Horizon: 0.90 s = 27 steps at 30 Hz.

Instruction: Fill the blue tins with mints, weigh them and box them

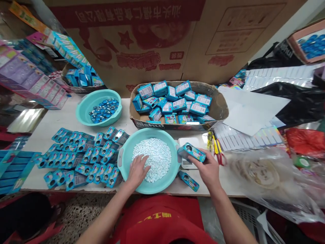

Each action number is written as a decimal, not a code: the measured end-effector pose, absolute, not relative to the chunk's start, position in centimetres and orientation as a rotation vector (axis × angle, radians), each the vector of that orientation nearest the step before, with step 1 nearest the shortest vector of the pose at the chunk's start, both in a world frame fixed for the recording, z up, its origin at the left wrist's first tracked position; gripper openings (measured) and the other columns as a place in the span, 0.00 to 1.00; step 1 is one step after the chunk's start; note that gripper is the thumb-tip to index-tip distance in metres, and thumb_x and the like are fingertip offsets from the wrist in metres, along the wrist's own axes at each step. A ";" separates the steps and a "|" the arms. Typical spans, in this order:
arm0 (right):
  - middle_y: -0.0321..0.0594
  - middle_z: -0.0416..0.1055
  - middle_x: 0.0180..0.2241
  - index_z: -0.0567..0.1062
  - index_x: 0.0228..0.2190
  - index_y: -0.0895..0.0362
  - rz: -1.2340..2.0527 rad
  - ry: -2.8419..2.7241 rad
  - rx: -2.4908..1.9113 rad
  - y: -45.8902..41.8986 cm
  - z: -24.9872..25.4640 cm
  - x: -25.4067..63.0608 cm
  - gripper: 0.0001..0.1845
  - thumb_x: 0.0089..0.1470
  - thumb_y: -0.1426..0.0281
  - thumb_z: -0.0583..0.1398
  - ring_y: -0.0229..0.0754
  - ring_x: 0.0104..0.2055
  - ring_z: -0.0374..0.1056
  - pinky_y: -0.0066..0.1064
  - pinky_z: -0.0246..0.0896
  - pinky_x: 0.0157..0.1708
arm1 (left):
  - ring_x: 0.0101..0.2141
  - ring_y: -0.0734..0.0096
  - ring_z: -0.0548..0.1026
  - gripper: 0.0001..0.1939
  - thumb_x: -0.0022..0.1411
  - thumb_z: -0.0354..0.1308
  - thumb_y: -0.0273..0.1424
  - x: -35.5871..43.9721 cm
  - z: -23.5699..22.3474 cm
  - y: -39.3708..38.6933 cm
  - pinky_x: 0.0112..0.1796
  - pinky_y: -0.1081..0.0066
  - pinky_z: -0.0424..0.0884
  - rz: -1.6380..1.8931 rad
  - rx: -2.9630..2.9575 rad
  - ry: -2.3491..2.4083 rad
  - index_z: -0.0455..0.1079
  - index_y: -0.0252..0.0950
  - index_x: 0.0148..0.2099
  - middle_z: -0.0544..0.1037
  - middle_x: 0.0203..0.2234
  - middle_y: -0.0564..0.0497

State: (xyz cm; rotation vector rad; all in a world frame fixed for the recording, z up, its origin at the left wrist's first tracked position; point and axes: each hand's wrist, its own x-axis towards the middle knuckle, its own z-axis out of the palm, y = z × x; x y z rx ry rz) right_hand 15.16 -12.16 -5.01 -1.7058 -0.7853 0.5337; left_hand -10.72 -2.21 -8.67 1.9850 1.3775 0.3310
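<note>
My right hand (210, 169) grips a small blue box (194, 152) with a round hole in its end, above the right rim of a turquoise basin (124, 149). My left hand (137, 170) rests in that basin with its fingers apart, their tips touching small white candies (158, 157). Whether any candy sits under the fingers I cannot tell. Behind the box, partly covered, is a small white scale (186, 165). Another blue box (188, 180) lies on the table just below the held one. Several blue boxes with round holes (73, 159) stand in groups left of the basin.
A cut-down carton (220, 105) holding several blue boxes stands behind the basin. A second turquoise basin (81, 112) contains shiny blue-and-silver pieces. Scissors (219, 154), paper sheets (256, 108) and a clear plastic bag (274, 176) lie to the right. A big carton (193, 47) rises at the back.
</note>
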 end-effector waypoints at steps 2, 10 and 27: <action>0.40 0.73 0.35 0.74 0.37 0.56 0.417 -0.733 -1.769 -12.0 -6.6 17.4 0.24 0.38 0.57 0.68 0.45 0.37 0.69 0.39 0.66 0.39 | 0.55 0.54 0.62 0.17 0.61 0.53 0.33 -11.9 -10.0 -3.8 0.53 0.54 0.60 0.181 2.241 1.371 0.68 0.40 0.52 0.69 0.52 0.43; 0.47 0.71 0.42 0.72 0.41 0.59 0.442 -0.532 -1.740 -10.1 -13.2 20.0 0.34 0.32 0.55 0.68 0.49 0.44 0.68 0.44 0.62 0.47 | 0.54 0.53 0.64 0.14 0.64 0.50 0.34 -12.2 -10.5 -5.6 0.52 0.56 0.61 0.111 2.445 1.333 0.72 0.39 0.48 0.73 0.49 0.43; 0.47 0.75 0.36 0.73 0.39 0.59 0.449 -0.297 -1.873 -19.7 -16.4 18.6 0.27 0.42 0.53 0.63 0.47 0.40 0.71 0.43 0.66 0.43 | 0.45 0.55 0.70 0.15 0.64 0.47 0.37 -11.9 -10.7 -5.2 0.47 0.60 0.63 -0.043 2.429 1.304 0.72 0.38 0.46 0.75 0.43 0.43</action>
